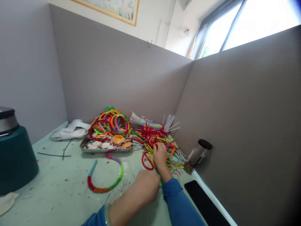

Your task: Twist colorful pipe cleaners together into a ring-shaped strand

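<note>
My right hand [160, 156] reaches into a tangled heap of red, green, yellow and orange fuzzy stems [152, 133], its fingers closed among them; which stem they pinch is hidden. Nearer to me, my left hand [147, 185] is curled with its back to the camera. A bit of green stem shows just right of it, but its fingertips are hidden. On the left part of the table lies an open loop [102, 190] wrapped in blue, red, orange, green, purple and pink. A small red loop [147, 161] rests beside my right hand.
A metal tray [107, 150] holds shells, with colourful fuzzy rings [121, 116] on top. White plastic bags [69, 134] and a dark green flask [17, 160] stand left. A clear jar with a black lid [199, 153] and a black flat strip [204, 204] are at right.
</note>
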`<state>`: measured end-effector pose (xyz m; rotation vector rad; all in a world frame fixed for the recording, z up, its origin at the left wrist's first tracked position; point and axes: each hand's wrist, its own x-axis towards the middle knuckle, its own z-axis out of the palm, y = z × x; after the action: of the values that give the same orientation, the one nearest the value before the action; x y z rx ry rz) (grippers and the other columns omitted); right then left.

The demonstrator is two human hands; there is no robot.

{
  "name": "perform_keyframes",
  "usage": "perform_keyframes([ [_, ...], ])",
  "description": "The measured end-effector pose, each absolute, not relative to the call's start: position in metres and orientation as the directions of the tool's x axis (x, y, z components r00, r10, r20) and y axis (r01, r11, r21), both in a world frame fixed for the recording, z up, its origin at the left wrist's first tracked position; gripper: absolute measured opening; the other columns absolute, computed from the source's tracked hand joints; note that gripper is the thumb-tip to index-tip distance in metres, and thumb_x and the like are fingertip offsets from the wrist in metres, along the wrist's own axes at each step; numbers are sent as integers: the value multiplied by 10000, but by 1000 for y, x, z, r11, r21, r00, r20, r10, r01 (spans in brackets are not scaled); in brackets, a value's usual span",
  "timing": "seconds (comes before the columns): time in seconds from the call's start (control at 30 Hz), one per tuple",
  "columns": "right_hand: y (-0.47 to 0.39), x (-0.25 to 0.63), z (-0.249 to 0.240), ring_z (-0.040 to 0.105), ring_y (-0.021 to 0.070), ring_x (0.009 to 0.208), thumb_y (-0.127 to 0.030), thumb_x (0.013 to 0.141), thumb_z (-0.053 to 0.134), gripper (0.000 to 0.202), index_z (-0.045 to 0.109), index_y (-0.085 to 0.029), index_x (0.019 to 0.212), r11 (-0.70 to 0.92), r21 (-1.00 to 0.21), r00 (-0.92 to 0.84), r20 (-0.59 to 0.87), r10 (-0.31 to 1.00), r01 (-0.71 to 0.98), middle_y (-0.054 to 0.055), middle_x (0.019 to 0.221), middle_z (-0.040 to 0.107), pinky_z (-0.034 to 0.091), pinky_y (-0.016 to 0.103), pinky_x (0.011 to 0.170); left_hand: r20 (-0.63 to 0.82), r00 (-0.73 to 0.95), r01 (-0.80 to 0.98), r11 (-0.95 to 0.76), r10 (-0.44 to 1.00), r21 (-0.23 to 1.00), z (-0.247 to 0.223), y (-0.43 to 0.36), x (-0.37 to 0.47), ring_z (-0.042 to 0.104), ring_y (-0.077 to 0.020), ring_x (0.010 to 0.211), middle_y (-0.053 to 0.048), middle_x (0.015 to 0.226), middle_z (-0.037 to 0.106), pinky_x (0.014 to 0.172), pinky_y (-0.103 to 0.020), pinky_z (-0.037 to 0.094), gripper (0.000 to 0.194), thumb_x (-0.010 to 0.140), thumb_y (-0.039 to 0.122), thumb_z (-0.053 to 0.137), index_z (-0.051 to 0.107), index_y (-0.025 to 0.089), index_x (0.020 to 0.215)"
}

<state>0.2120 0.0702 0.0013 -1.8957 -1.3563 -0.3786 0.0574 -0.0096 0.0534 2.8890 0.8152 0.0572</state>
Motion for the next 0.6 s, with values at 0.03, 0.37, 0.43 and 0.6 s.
perform_keyframes([
  [0.03, 70, 210, 1, 518, 187, 891, -260, 903, 383, 239, 599, -165, 869, -115, -410, 378, 648, 661, 905, 83, 898, 599, 373, 282, 816, 45, 784, 599, -774, 619, 206, 61, 0, 56, 644, -252, 738, -146, 803, 678, 641, -340, 451, 216, 807, 206, 467, 651, 142, 900],
  [0.37, 55, 173, 11, 512, 187, 805, -230, 907, 391, 232, 618, -192, 884, 373, -181, -122, 744, 658, 910, 73, 813, 596, 396, 306, 746, 223, 151, 274, -258, 963, 927, 44, 87, 43, 587, -155, 669, -67, 796, 657, 584, -233, 442, 287, 732, 359, 568, 641, 143, 906],
  [0.43, 52, 164, 12, 503, 189, 795, -242, 907, 399, 229, 622, -194, 892, 435, -140, -211, 718, 663, 890, 73, 813, 596, 392, 309, 740, 173, 140, 157, -194, 975, 968, 44, 90, 37, 538, -124, 543, -25, 643, 614, 493, -207, 406, 254, 727, 386, 550, 634, 152, 783],
  [0.6, 50, 163, 13, 488, 221, 877, -298, 875, 456, 229, 622, -180, 980, 441, -181, -239, 634, 736, 879, 82, 846, 602, 374, 363, 815, 128, 115, -73, -121, 985, 990, 46, 76, 33, 467, -88, 454, -3, 653, 591, 454, -209, 399, 260, 791, 384, 438, 553, 151, 780],
])
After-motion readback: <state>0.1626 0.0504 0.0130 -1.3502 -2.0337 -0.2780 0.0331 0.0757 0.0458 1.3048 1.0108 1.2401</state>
